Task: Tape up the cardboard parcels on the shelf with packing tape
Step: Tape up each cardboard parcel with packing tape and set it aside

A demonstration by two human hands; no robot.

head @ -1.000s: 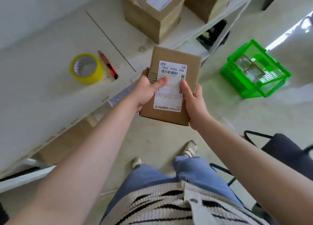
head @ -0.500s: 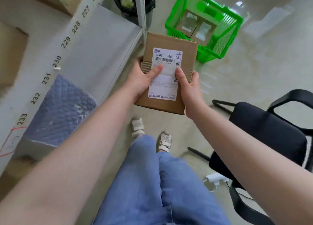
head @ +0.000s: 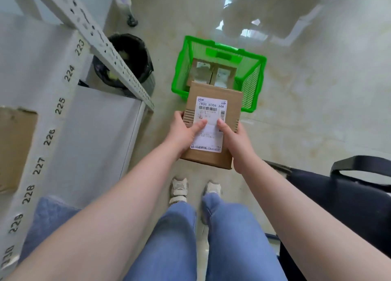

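I hold a small cardboard parcel [head: 213, 94] with a white shipping label in front of me, above the floor. My left hand [head: 184, 132] grips its left side with the thumb on the label. My right hand [head: 234, 141] grips its right side, thumb on the label too. The parcel's far edge overlaps the near rim of a green plastic basket [head: 251, 84] on the floor, which holds two more cardboard parcels [head: 211, 73]. The tape roll is out of view.
The white metal shelf [head: 69, 132] with numbered edge stands at left, its upright post [head: 118, 62] slanting across. A black bin [head: 127, 60] sits behind it. A brown box [head: 14, 145] and blue quilted cloth [head: 46, 219] lie lower left. A black chair [head: 347, 196] is at right.
The view has swung away from the shelf top toward the floor. The parcel, held in both hands, has moved over to the green basket.
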